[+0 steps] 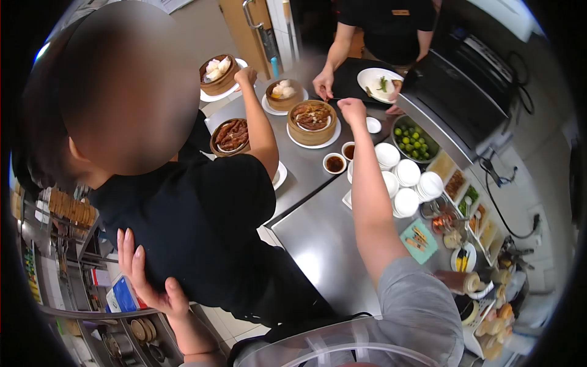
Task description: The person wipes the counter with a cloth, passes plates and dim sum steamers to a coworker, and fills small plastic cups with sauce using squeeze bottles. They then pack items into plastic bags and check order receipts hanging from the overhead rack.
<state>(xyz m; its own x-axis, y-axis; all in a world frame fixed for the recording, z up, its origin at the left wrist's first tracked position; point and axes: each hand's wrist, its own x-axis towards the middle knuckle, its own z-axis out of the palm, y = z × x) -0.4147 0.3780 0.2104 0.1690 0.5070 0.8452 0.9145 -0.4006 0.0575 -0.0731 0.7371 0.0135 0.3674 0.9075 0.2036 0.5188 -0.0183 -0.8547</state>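
My right hand [353, 112] reaches over the steel counter, its fingers curled closed; anything in them is too small to make out. Just left of it, a bamboo steamer [298, 136] of brown braised food sits on a white plate. A co-worker's hand [324, 83] is close by, with a thin dark thing between the two hands. My left hand [148, 275] is open, fingers spread, at the back of a co-worker in a black shirt [202, 226]. That co-worker holds a plate with a steamer of white buns [217, 68].
Two sauce dishes [334, 163], stacked white bowls [405, 202] and a bowl of green limes [416, 139] stand near my right arm. Another bamboo steamer [283, 92] sits farther back. Condiment trays [455, 183] line the right side. Shelves [67, 263] are at lower left.
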